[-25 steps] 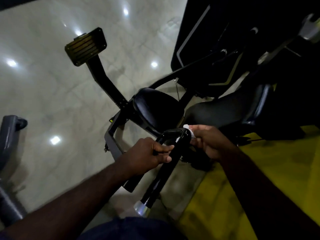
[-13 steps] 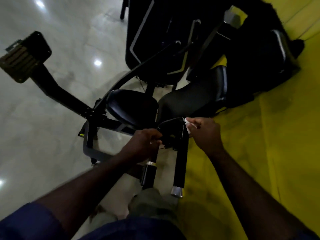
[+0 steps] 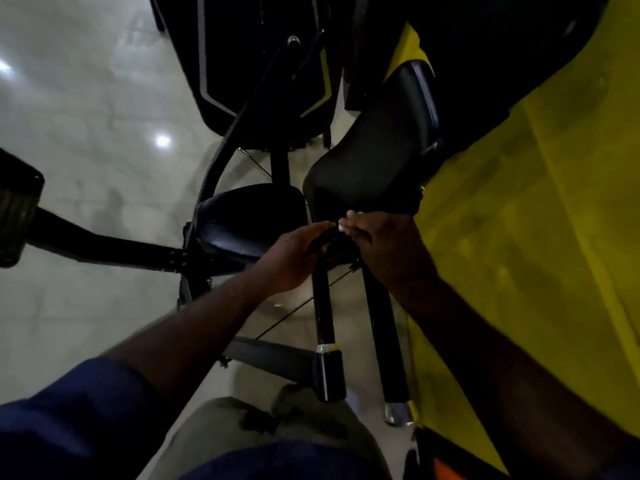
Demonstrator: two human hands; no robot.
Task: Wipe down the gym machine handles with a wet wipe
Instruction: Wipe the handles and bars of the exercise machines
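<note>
Handle point(image 3: 322, 306) on this gym machine is sitting dead centre, right below the person. It's a glossy black tube bent into a narrow U, with both legs running down toward the camera. The left leg is wearing a thin silver ring point(image 3: 327, 348) and then fattening into a matte black collar point(image 3: 331, 375), while the right leg is ending in a shiny metal cap point(image 3: 398, 414). The left hand point(image 3: 294, 261) is hooking over the top bend, fingers curving across the tube and holding it, though it's too blurry to say how tight. The right hand point(image 3: 384, 247) is sitting on the other side of the bend, fingertips bunched and pinching the wet wipe point(image 3: 346, 225). The wipe is only peeking out as a small crumpled white scrap at the top of the loop, just beside the left fingertips. Beyond the hands, two smooth, vinyl-looking black pads are catching a dull shine: a rounded seat pad point(image 3: 249, 220) on the left and a longer back pad point(image 3: 374, 161) tilting up past it. A ribbed footplate point(image 3: 14, 220) is sticking out at the left edge on a flat black arm. The pale polished floor point(image 3: 86, 116) is reflecting lights as soft spots, and a yellow surface point(image 3: 519, 237) is filling the right side. A dark blue sleeve point(image 3: 69, 427) is showing on the left arm.
</note>
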